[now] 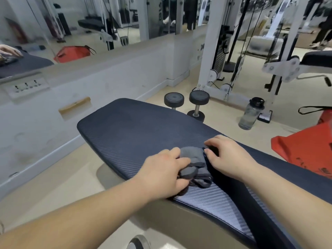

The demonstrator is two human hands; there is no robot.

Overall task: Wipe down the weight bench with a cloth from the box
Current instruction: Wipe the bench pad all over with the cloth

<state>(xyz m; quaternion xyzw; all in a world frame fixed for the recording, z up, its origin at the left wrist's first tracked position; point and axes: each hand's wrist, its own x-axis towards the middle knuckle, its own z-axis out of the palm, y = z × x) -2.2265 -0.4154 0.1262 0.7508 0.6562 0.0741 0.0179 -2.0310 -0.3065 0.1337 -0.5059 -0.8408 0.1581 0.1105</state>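
Observation:
A dark ribbed weight bench pad (136,130) runs from the middle of the view toward the lower right. A crumpled grey cloth (195,163) lies on the pad near its middle. My left hand (165,173) grips the cloth's left side with curled fingers. Just right of the cloth, my right hand (228,155) rests on the pad with its fingers bent and its fingertips touching the cloth's edge. Both forearms reach in from the bottom of the view.
Two black dumbbells (186,103) stand on the floor beyond the bench, with a clear water bottle (251,114) to their right. A red bag (305,148) sits at the right. A mirror wall lies to the left, and a white cable machine (213,56) behind.

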